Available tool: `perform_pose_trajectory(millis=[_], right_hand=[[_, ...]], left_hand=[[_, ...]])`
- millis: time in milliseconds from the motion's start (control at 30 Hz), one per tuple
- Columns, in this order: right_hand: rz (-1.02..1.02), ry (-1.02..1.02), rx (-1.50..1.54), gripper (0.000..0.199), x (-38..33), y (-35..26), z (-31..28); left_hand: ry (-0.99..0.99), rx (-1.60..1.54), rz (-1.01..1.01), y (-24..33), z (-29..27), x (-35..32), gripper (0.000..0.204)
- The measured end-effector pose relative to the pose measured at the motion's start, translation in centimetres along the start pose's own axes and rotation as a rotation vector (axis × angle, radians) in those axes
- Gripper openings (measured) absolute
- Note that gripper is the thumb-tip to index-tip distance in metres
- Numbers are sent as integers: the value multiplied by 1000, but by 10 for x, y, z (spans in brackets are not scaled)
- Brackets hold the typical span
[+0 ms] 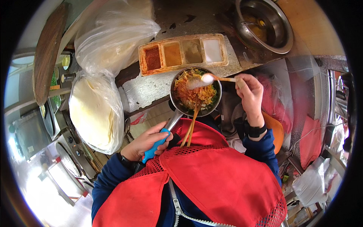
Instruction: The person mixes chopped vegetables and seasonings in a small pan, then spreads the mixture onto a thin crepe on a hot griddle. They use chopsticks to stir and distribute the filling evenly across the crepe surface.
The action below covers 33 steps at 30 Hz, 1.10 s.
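From afar I had the pan (171,93) at the desk's near edge (149,100), left hand (145,142) fingers clamped round its blue handle (151,152), right hand (249,92) fingers pinching a spoon (227,79) of white powder (207,78) above, apparently seasoning, which next called for gentle tipping.

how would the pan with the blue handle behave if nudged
The pan would probably dip at its loaded end, since the left hand holds it by the handle. It looks metal, so likely rigid; the chopsticks leaning in it might slide.
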State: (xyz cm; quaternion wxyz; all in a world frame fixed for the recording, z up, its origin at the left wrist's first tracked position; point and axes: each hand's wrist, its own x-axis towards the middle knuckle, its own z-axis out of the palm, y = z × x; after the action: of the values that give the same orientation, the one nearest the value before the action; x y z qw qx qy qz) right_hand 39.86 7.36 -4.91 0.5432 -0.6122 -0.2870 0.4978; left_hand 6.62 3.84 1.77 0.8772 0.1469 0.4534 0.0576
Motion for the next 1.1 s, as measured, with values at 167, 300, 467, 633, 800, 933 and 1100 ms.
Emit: perform_pose_trajectory(millis=[167, 300, 467, 633, 800, 933, 1100], right_hand=[[-167, -101, 33, 11, -12, -5, 1], [-429, -33, -199, 10, -17, -9, -2], [-641, 83, -502, 9, 9, -1, 7], [-529, 193, -488, 10, 58, 17, 12], [-383, 149, -527, 11, 67, 34, 7], [-298, 160, -280, 13, 63, 31, -1], [-124, 97, 7, 13, 41, 10, -12]], left_hand=[[-28, -39, 23, 0, 0, -1, 42], [-30, -24, 3, 0, -1, -2, 44], [-12, -26, 17, -1, -2, 2, 49], [-26, 10, 13, -1, -2, 4, 54], [-14, 8, 19, -1, -1, 3, 55], [-17, 14, 27, -1, 0, 3, 55], [-26, 9, 22, 1, 0, 5, 56]])
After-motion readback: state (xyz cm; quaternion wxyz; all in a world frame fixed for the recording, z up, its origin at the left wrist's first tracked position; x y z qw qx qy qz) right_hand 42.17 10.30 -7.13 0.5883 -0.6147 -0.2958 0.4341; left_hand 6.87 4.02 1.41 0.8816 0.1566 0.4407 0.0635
